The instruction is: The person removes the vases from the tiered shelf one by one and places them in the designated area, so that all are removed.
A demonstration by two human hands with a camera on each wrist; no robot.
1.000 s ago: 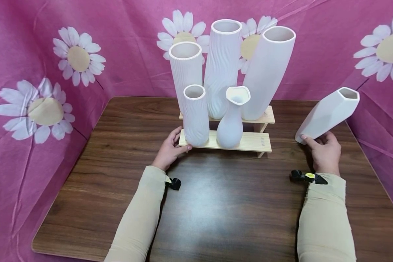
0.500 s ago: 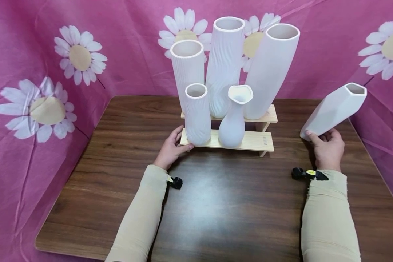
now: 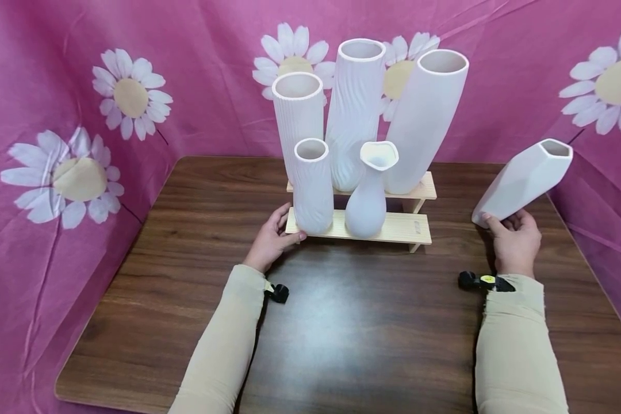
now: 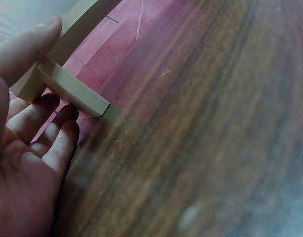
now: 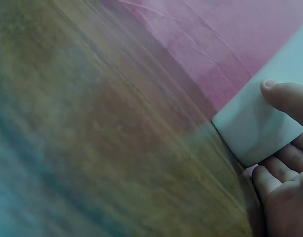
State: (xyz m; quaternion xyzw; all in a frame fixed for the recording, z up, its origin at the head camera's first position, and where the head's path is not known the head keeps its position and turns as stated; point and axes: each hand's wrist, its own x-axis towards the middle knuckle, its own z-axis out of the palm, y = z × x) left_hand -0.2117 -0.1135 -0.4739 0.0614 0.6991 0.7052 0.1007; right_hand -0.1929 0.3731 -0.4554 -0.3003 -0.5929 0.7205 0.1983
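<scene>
A two-step wooden stand (image 3: 401, 226) bears several white vases. My left hand (image 3: 271, 240) grips the left end of its lower step, thumb on the board. In the left wrist view, the fingers (image 4: 60, 143) curl beneath, beside the stand's leg. On the lower step are a small ridged vase (image 3: 313, 192) and a wavy-mouthed vase (image 3: 367, 207). Behind them, the upper step carries a ribbed vase (image 3: 297, 121), a tall swirled vase (image 3: 354, 115) and a tall smooth vase (image 3: 426, 121). My right hand (image 3: 517, 244) holds a faceted white vase (image 3: 522, 178) near its base, at the table's right side.
The brown wooden table (image 3: 331, 333) spreads in front of the stand. A pink cloth (image 3: 212, 98) with large white daisies hangs close behind it and along both sides. Black wrist cameras (image 3: 278, 292) sit at both cuffs.
</scene>
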